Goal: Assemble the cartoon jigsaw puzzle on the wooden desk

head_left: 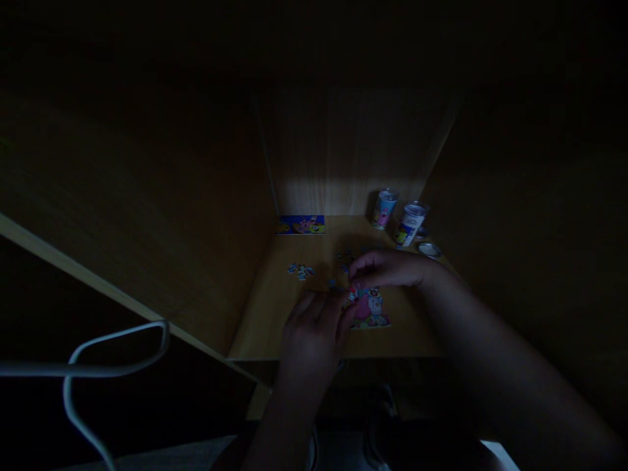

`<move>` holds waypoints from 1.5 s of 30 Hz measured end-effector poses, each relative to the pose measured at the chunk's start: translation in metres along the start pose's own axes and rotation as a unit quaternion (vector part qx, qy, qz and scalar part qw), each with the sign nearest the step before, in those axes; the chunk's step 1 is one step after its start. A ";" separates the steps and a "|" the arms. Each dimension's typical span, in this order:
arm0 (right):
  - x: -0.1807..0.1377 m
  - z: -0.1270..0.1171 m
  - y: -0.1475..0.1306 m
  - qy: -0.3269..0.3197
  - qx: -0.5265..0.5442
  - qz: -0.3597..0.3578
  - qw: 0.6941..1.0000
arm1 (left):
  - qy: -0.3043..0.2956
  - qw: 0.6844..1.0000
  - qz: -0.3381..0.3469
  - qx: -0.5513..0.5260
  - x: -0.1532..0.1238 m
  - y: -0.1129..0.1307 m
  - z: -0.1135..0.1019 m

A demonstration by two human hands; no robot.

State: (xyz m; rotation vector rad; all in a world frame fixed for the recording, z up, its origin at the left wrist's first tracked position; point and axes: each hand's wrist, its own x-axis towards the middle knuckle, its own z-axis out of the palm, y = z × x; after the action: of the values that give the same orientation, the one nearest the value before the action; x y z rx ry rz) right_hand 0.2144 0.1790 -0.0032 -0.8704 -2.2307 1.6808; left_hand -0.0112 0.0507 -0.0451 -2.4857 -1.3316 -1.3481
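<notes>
- Near the front edge of the wooden bench (275, 314), a partly built jigsaw puzzle (373, 311) lies flat. It shows cartoon figures in pink and white.
- At the puzzle's 10 o'clock corner the right hand (387, 268) curls down, fingertips drawn close in a narrow grip. It is too dark to tell whether a piece sits between them.
- The left hand (314, 330) comes in from 8 o'clock, fingers stretched loosely, their tips at the puzzle's left edge; its grip is wide and holds nothing visible.
- Loose puzzle pieces (301, 270) lie scattered at 10 o'clock, with a few more just beyond the right hand.
- A blue picture card (301, 225) lies at the bench's back, at 11 o'clock.
- At 1 o'clock stand a pink printed can (385, 208) and a white printed can (411, 224), with a round lid (429, 248) beside them.
- A white cable (98, 366) loops far off at 9 o'clock.
</notes>
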 end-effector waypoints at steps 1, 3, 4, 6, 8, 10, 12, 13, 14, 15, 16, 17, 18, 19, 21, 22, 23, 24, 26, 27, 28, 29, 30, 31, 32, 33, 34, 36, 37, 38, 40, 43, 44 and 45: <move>0.000 0.000 0.000 -0.007 -0.004 -0.001 1.000 | -0.004 1.000 0.001 0.000 0.000 0.000 0.000; 0.001 0.000 0.001 -0.012 -0.006 0.000 1.000 | -0.010 1.000 0.003 -0.003 0.000 0.001 0.000; 0.001 0.000 0.001 -0.009 -0.003 0.001 1.000 | -0.010 1.000 0.004 -0.006 0.000 0.002 0.000; 0.001 0.000 0.002 -0.003 0.003 0.002 1.000 | -0.008 1.000 0.005 -0.009 0.000 0.002 -0.001; 0.002 0.000 0.002 -0.002 0.010 0.004 1.000 | -0.007 1.000 0.002 -0.008 0.001 0.003 -0.001; 0.001 0.001 0.001 -0.003 0.018 0.008 1.000 | -0.009 1.000 0.002 -0.007 0.001 0.003 -0.001; 0.001 0.001 -0.001 -0.002 0.024 0.011 1.000 | -0.009 1.000 0.005 -0.005 0.001 0.003 -0.001; 0.001 0.001 -0.002 -0.002 0.026 0.011 1.000 | -0.009 1.000 0.006 -0.004 0.001 0.003 -0.001; 0.001 0.001 -0.002 -0.002 0.024 0.010 1.000 | -0.010 1.000 0.008 -0.003 0.002 0.003 -0.001; 0.001 0.001 -0.002 -0.003 0.022 0.009 1.000 | -0.013 1.000 0.008 -0.002 0.002 0.003 -0.002; 0.001 0.001 -0.002 -0.004 0.018 0.009 1.000 | -0.019 1.000 0.008 -0.001 0.002 0.003 -0.002; 0.001 0.001 -0.001 -0.004 0.015 0.009 1.000 | -0.026 1.000 0.007 -0.003 0.002 0.004 -0.002; 0.001 0.000 0.000 -0.004 0.011 0.009 1.000 | -0.033 0.999 0.005 -0.006 0.002 0.004 -0.002; 0.001 0.000 0.001 -0.003 0.007 0.009 1.000 | -0.038 0.999 0.005 -0.009 0.002 0.004 -0.002; 0.002 -0.001 0.003 -0.002 0.000 0.008 1.000 | -0.041 0.999 0.004 -0.016 0.002 0.005 -0.002; 0.002 -0.001 0.004 -0.003 -0.002 0.006 1.000 | -0.040 0.999 0.005 -0.019 0.001 0.005 -0.002; 0.002 -0.001 0.005 -0.004 -0.003 0.004 1.000 | -0.038 0.999 0.007 -0.021 0.001 0.005 -0.002; 0.002 -0.001 0.005 -0.005 -0.002 0.003 1.000 | -0.036 0.999 0.007 -0.022 0.001 0.005 -0.002; 0.001 0.000 0.004 -0.005 0.003 0.003 1.000 | -0.031 0.999 0.005 -0.022 0.001 0.006 -0.003; 0.001 0.000 0.003 -0.005 0.005 0.004 1.000 | -0.030 0.999 0.004 -0.021 0.001 0.006 -0.003; 0.001 0.000 0.003 -0.006 0.006 0.006 1.000 | -0.029 0.999 0.003 -0.020 0.001 0.006 -0.004; 0.001 0.000 0.002 -0.007 0.007 0.007 1.000 | -0.029 0.999 0.002 -0.017 0.001 0.006 -0.004; 0.001 0.000 0.002 -0.008 0.006 0.007 1.000 | -0.030 0.999 0.000 -0.016 0.001 0.006 -0.004; 0.002 0.000 0.003 -0.007 0.004 0.006 1.000 | -0.032 0.999 -0.001 -0.014 0.001 0.006 -0.004; 0.002 0.000 0.004 -0.006 0.000 0.005 1.000 | -0.033 0.999 -0.002 -0.013 0.001 0.006 -0.004; 0.002 0.000 0.005 -0.005 -0.004 0.004 1.000 | -0.036 0.999 -0.004 -0.010 0.001 0.005 -0.004; 0.003 -0.001 0.006 -0.004 -0.009 0.003 1.000 | -0.041 0.999 -0.005 -0.006 0.001 0.005 -0.003; 0.004 -0.001 0.008 -0.006 -0.018 0.003 1.000 | -0.053 0.999 -0.006 0.008 0.001 0.004 -0.003; 0.004 -0.001 0.009 -0.008 -0.020 0.004 1.000 | -0.060 0.998 -0.007 0.019 0.001 0.004 -0.003; 0.004 -0.001 0.009 -0.010 -0.023 0.005 1.000 | -0.068 0.997 -0.008 0.033 0.002 0.004 -0.003; 0.003 -0.001 0.008 -0.006 -0.032 0.013 0.999 | -0.083 0.995 -0.010 0.061 0.003 0.006 -0.002; 0.003 -0.001 0.005 0.007 -0.052 0.030 0.998 | -0.087 0.993 -0.011 0.084 0.003 0.013 0.002; 0.002 0.000 0.004 0.008 -0.055 0.034 0.998 | -0.083 0.993 -0.014 0.087 0.002 0.015 0.005; 0.002 0.000 0.003 0.007 -0.057 0.037 0.998 | -0.080 0.993 -0.017 0.090 0.001 0.017 0.007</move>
State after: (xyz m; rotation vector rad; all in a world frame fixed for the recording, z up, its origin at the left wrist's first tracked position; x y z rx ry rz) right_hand 0.2139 0.1808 -0.0067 -0.9989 -2.3303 1.5857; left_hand 0.0050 0.0436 -0.0426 -2.5034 -1.4601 -0.9994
